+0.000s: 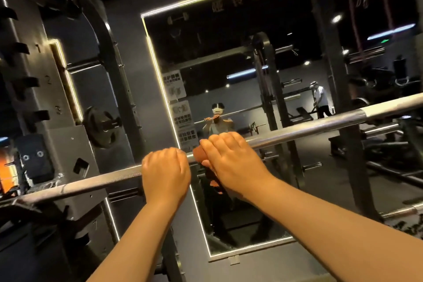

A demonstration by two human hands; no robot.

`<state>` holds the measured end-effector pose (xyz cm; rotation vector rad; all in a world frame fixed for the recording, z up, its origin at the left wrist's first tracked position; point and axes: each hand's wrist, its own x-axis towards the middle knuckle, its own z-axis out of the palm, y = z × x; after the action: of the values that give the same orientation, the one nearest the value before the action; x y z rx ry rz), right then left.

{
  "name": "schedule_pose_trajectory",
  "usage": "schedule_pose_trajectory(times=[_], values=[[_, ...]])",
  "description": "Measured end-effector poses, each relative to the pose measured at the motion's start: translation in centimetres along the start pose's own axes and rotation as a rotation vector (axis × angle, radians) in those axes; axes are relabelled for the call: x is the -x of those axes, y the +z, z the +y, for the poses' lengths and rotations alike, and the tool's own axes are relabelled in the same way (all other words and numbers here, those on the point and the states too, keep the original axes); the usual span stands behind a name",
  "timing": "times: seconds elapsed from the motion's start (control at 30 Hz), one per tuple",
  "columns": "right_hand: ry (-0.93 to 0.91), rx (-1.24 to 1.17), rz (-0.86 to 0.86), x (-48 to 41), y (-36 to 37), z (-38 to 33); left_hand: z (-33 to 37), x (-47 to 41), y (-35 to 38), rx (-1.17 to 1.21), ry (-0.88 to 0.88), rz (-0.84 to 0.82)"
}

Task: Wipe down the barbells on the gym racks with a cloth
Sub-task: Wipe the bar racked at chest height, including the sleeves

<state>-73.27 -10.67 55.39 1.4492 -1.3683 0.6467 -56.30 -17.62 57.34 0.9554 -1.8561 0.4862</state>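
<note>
A long steel barbell (304,129) crosses the view from lower left to upper right, resting on a dark rack. My left hand (166,173) grips the bare bar near its middle, fingers curled over the top. Just to its right, my right hand (231,160) holds a brown-orange cloth (198,153) wrapped around the bar; part of the cloth hangs below the bar under my palm.
The rack's left upright (49,89) has numbered hook slots, and a black weight plate (100,127) hangs beside it. A lit-edged wall mirror (229,75) stands behind the bar. Another rack post (343,98) and more bars fill the right side, where a person stands far off.
</note>
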Motion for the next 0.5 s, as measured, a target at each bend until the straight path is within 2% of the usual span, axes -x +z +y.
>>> schedule_pose_trajectory(times=[0.1,0.17,0.27,0.37,0.5], values=[[-0.063,0.014,-0.008,1.7,-0.6,4.1,-1.0,0.1,0.0,0.039,0.035,0.001],[-0.014,0.008,0.004,2.9,-1.0,6.9,-0.9,0.1,0.0,0.081,0.033,0.006],[0.159,-0.019,0.034,4.3,-1.6,9.3,-0.4,0.0,0.0,0.081,0.011,-0.005],[0.277,0.002,0.071,3.6,-1.8,6.5,0.8,-0.2,-0.1,0.033,-0.028,-0.036],[0.156,-0.009,0.074,1.8,-0.9,2.8,5.0,-0.5,-0.4,0.066,0.024,-0.104]])
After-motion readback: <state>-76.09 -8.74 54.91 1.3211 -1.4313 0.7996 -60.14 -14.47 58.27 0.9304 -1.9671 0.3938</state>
